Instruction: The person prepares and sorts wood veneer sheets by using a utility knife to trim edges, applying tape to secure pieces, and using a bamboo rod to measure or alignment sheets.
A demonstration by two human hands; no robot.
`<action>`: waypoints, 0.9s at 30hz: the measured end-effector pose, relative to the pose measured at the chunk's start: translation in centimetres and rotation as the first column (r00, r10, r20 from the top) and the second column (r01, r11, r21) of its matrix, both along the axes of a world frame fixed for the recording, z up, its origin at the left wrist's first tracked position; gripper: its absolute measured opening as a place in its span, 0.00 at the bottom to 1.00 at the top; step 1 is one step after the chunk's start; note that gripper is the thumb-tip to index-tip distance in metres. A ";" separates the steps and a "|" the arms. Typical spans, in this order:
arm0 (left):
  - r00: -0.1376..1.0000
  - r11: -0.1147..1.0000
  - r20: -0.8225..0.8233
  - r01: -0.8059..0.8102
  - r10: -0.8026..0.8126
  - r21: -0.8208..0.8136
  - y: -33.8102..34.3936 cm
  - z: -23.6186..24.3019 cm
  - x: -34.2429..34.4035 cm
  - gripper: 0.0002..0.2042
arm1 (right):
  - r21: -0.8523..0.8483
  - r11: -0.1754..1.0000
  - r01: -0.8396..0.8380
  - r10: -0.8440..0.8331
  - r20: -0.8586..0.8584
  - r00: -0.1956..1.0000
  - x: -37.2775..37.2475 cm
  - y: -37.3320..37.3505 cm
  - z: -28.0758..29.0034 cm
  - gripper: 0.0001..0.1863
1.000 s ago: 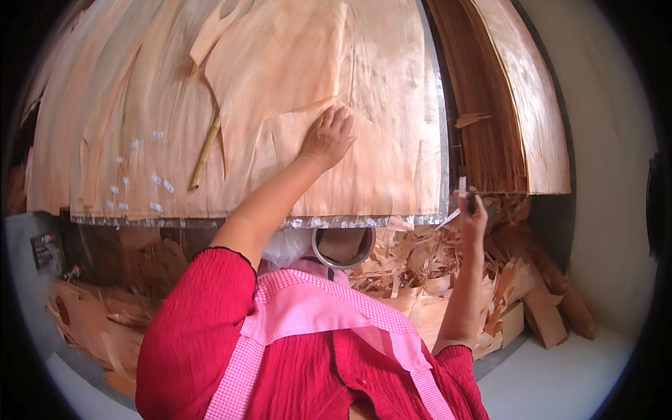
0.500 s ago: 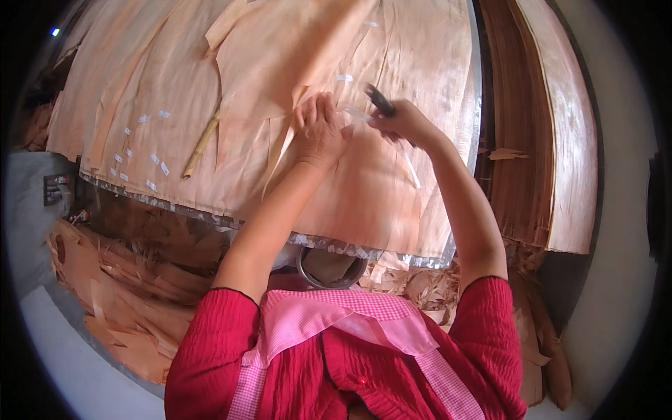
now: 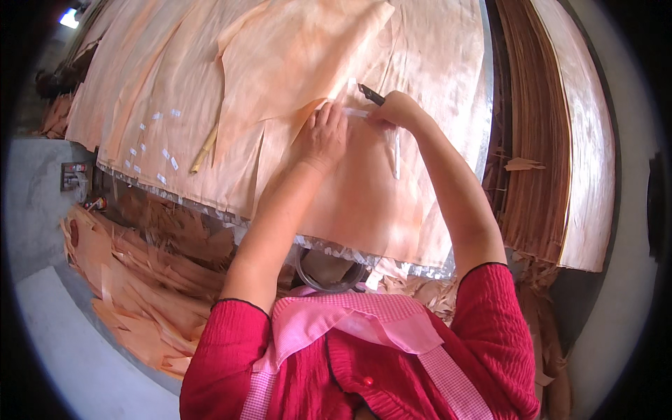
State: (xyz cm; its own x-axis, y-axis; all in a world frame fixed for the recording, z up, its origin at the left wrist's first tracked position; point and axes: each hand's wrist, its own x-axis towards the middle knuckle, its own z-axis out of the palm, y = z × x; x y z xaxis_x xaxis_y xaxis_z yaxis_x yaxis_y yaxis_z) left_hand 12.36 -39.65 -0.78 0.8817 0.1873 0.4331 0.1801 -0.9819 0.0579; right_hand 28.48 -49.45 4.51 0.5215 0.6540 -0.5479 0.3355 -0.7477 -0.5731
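Observation:
My left hand [image 3: 327,134] lies on a thin, pale wood veneer sheet [image 3: 350,189], its fingers stretched out beside the raised edge of a loose piece of veneer [image 3: 280,70]. To its right, my right hand [image 3: 397,112] is closed around a black utility knife [image 3: 372,94], whose end points up and left. A strip of white tape [image 3: 397,157] passes through the right hand; one end hangs down over the sheet. The short stretch on the other side reaches toward my left fingertips, flat above the veneer.
Small white tape pieces [image 3: 166,153] are scattered on the veneer at left, near a rolled yellowish strip [image 3: 204,150]. A tall veneer stack [image 3: 535,126] stands at right. Below the table edge are a round metal bowl [image 3: 329,283] and veneer scraps [image 3: 133,301].
The right hand has shifted slightly left and up, closer to my left hand, with the knife and tape. The view has moved a little, and the raised veneer fold now lies flatter.

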 end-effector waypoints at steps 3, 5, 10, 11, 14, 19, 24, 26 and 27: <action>0.992 0.998 -0.109 0.053 -0.058 -0.045 -0.5 0.2 0.8 0.13 | -0.047 0.994 0.099 -0.088 0.206 0.975 0.1 -0.1 -1.9 0.15; 0.979 0.998 -0.195 0.057 -0.053 0.016 -0.9 0.6 0.8 0.14 | -0.059 0.996 0.069 -0.046 0.336 0.941 -1.9 -0.7 -0.6 0.13; 0.969 0.997 -0.247 -0.007 0.025 0.073 -2.0 0.3 0.9 0.19 | 0.219 0.912 0.348 -0.382 0.140 0.913 -5.4 -7.5 2.8 0.11; 0.975 0.997 -0.221 0.014 0.002 0.070 -1.8 0.3 0.7 0.19 | 0.314 0.850 0.423 -0.435 -0.036 0.900 -5.6 -9.8 4.2 0.11; 0.989 0.983 -0.061 0.144 -0.138 0.115 -1.5 0.0 -0.5 0.19 | 0.511 0.645 0.568 -0.437 -0.364 0.823 -8.1 -15.6 9.3 0.09; 0.900 0.889 0.010 0.431 -0.435 -0.155 -8.8 0.7 -3.5 0.12 | 0.264 0.771 0.580 -0.452 -0.414 0.790 -9.4 -20.1 8.6 0.10; 0.960 0.914 0.017 0.271 -0.279 -0.301 -11.7 0.3 -3.9 0.14 | 0.252 0.730 0.636 -0.504 -0.429 0.749 -8.1 -17.0 -1.1 0.10; 0.981 0.918 -0.053 0.154 -0.186 -0.366 -12.2 1.2 -3.5 0.16 | 0.234 0.698 0.677 -0.544 -0.443 0.713 -8.3 -16.2 -2.9 0.11; 0.975 0.945 -0.103 0.161 -0.197 -0.284 -12.4 1.7 -3.5 0.17 | 0.207 0.704 0.679 -0.561 -0.425 0.711 -8.6 -16.0 -2.3 0.12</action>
